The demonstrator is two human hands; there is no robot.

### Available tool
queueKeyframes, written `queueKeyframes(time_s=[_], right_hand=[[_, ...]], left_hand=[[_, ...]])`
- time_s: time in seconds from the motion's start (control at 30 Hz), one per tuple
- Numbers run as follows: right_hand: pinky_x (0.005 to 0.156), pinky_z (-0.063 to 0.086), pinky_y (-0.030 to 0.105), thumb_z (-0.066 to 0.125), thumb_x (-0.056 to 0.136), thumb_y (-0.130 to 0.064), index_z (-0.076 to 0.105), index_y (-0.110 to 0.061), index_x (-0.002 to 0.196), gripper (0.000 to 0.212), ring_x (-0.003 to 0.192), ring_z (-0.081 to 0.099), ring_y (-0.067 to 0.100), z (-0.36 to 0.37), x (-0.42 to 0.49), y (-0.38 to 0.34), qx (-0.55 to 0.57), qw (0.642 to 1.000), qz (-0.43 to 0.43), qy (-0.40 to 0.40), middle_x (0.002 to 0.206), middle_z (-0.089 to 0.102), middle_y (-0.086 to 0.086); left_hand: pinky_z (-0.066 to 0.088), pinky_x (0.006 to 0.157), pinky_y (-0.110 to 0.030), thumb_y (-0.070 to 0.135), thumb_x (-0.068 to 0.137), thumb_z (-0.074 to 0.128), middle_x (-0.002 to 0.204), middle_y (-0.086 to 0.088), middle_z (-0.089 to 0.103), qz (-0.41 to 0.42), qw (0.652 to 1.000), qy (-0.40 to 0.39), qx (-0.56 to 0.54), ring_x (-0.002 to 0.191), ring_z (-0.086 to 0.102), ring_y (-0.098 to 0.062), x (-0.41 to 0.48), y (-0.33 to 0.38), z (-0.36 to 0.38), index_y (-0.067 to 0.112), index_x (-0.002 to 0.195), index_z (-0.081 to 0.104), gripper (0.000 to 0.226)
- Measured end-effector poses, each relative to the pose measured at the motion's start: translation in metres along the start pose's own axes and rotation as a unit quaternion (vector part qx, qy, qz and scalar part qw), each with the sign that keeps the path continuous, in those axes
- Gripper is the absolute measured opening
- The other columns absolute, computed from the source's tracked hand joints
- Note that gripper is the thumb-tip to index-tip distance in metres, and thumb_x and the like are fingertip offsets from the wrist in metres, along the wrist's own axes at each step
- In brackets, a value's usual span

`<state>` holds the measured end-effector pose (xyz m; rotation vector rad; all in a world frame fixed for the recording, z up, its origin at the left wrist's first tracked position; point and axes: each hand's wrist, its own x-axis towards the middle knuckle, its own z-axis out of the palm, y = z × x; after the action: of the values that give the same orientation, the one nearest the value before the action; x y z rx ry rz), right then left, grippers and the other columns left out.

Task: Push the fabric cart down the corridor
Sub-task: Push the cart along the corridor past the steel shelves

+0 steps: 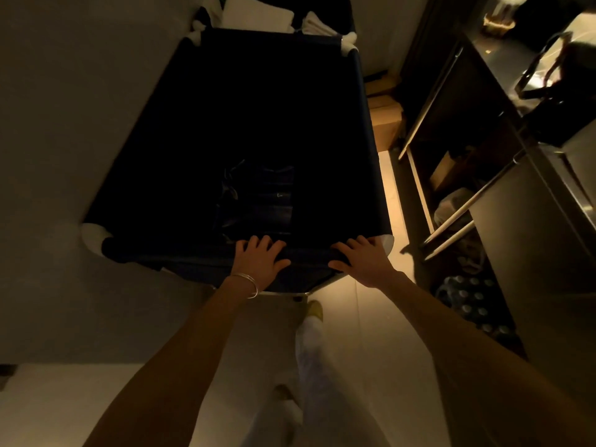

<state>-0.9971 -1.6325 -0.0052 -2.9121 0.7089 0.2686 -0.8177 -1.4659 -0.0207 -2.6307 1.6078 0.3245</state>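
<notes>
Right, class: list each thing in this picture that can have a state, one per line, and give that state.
Fabric cart: upright, top open, inside too dark to read apart from some dark crumpled material.
Left hand: laid over the cart's near rim, fingers spread.
Right hand: wrapped on the near rim by the corner.
Bangles: on the left wrist.
Shelving unit: open-fronted, stocked.
</notes>
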Motion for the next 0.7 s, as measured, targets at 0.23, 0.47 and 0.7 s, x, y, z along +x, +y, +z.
queueKeyframes(time_s=[0.23,0.47,0.7], right_hand=[[0.099,0.032,0.047,-0.022,0.062,-0.081,0.051,-0.018,0.126,0.116,0.114,0.052,0.033,0.004,-0.002,-0.011,0.028,0.999,0.022,0.038,0.121,0.062,0.01],[0.091,0.041,0.05,-0.008,0.075,-0.078,0.059,-0.014,0.116,0.101,0.097,0.061,0.038,0.013,-0.002,-0.02,0.054,0.996,0.048,0.06,0.104,0.07,0.014],[0.09,0.039,0.048,-0.013,0.071,-0.079,0.055,-0.015,0.121,0.105,0.101,0.058,0.036,0.019,0.003,-0.024,0.01,0.997,0.056,0.052,0.109,0.067,0.013]], left_hand=[[0.026,0.104,-0.045,0.053,0.094,0.033,0.136,-0.006,0.044,-0.005,1.0,0.0,-0.001,0.125,0.037,-0.03,0.0,0.001,0.002,0.028,0.138,0.034,0.051],[0.048,0.082,-0.049,0.056,0.083,0.027,0.098,-0.01,0.066,-0.002,0.999,0.039,0.01,0.088,0.061,-0.034,-0.002,0.002,0.005,0.023,0.11,0.063,0.056],[0.051,0.074,-0.047,0.055,0.08,0.031,0.09,-0.01,0.067,0.005,0.996,0.09,0.013,0.079,0.063,-0.033,0.0,-0.002,0.016,0.022,0.102,0.066,0.053]])
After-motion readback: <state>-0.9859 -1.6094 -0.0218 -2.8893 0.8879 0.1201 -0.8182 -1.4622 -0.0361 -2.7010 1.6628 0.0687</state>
